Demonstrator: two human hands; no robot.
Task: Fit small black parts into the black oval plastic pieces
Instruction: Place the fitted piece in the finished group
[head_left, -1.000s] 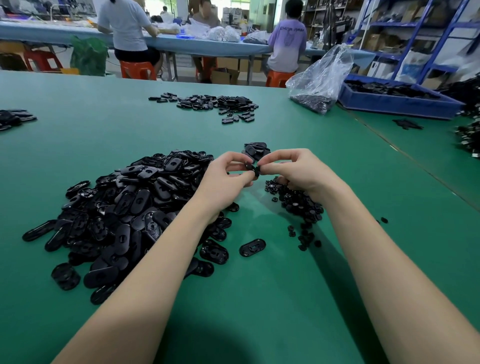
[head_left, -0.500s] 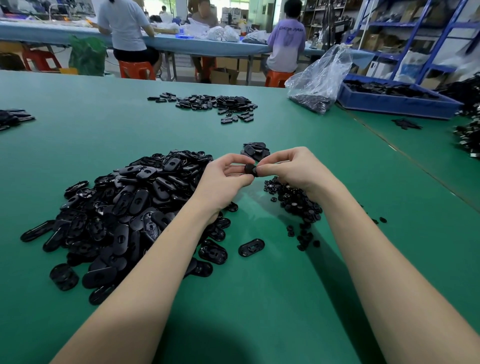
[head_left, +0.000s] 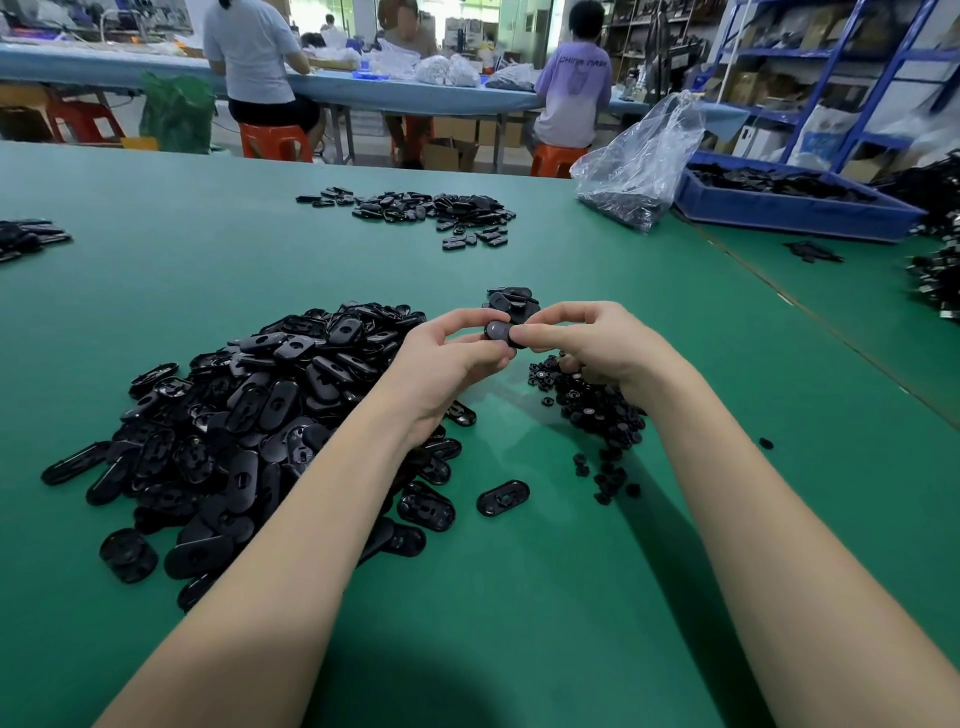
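left of centre on the green tabletop: the heap of oval plastic pieces, thin moulded shells that i judge light, stiff and a little slick — best taken by the long edges or at one rounded end, never by the middle where the socket sits. one loose oval lies apart, hollow side up, near the heap's right foot. centre: my left hand, its grip narrow, thumb and forefinger pinching the left end of the oval piece in work, held above the tabletop between both hands. my right hand meets it from the other side, grip equally narrow, fingertips pressed on the piece's right end; whether a small part is already under them i cannot tell. behind the hands: a small stack of ovals, probably finished. right, beneath the right hand: the scatter of small black parts — tiny, hard, likely to roll or slip, so a fingertip pinch suits them.
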